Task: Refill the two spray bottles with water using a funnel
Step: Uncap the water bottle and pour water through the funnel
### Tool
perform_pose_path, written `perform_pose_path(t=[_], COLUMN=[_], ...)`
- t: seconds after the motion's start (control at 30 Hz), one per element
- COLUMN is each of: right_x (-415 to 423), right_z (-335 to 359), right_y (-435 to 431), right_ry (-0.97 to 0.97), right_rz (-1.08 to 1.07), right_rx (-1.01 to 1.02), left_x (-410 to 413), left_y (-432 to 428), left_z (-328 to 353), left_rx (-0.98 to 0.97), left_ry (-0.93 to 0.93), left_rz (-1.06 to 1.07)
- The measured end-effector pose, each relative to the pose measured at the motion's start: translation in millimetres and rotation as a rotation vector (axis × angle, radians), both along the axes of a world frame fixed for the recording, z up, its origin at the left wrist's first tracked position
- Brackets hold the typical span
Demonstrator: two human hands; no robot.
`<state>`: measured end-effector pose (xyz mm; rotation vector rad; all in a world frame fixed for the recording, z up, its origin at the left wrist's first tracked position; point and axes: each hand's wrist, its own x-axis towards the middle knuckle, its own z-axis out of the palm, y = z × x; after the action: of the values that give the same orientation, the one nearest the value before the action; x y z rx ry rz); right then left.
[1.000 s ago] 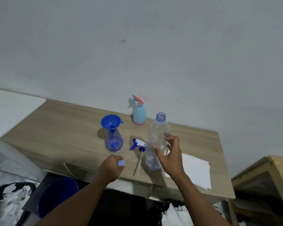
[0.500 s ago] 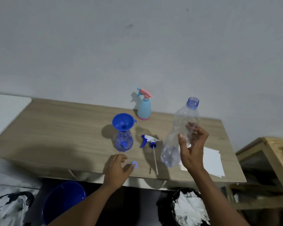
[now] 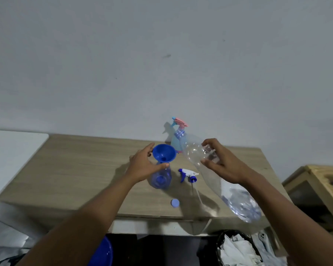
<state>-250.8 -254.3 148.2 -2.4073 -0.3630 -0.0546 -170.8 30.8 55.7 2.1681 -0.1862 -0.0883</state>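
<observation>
A blue funnel sits in the neck of a clear blue spray bottle on the wooden table. My left hand curls around the bottle's neck under the funnel; I cannot tell if it grips. My right hand holds a large clear water bottle, tilted with its open mouth up toward the funnel and water low in its base. The bottle's spray head lies between them. A light blue spray bottle with a pink trigger stands behind. A small blue cap lies near the front edge.
A blue bucket stands on the floor under the table's front edge. A dark bin with white paper is at the lower right. A wooden frame stands to the right. A white surface adjoins the table's left.
My left hand left the cap on the table and moved up to the blue bottle's neck. My right hand swung the water bottle left, tilting its mouth toward the funnel.
</observation>
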Motion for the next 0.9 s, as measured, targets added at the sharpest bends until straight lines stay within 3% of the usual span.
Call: perform_pose_path(t=[0.37, 0.9], right_x=[5, 17], right_z=[14, 30], right_y=[10, 15], right_ry=[0.207, 0.239], right_rz=[0.013, 0.056], right_rx=[-0.308, -0.501], left_x=[13, 13], left_y=[0, 1], left_z=[5, 9], left_rx=[-0.018, -0.013], left_ry=[-0.074, -0.059], left_rz=[-0.047, -0.044])
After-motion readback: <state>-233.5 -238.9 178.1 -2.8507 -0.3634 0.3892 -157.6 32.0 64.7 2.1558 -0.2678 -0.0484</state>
